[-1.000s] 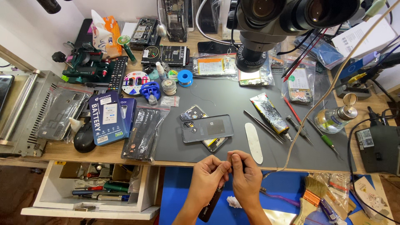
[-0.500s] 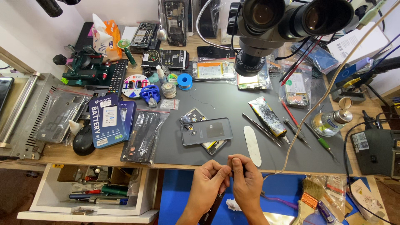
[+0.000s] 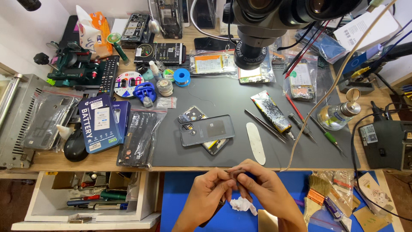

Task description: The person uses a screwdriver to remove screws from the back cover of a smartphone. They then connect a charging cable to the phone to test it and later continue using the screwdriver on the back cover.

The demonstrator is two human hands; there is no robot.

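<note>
Dark and tiny, a small part (image 3: 235, 174) sits pinched between the fingertips of the left hand (image 3: 210, 193) and right hand (image 3: 262, 189), just below the edge of the grey work mat (image 3: 223, 103); crumpled white tissue (image 3: 242, 205) lies beneath them. Left of them, an open white drawer (image 3: 81, 197) holds pens and tools, and a flat phone back cover (image 3: 207, 130) rests on the mat
</note>
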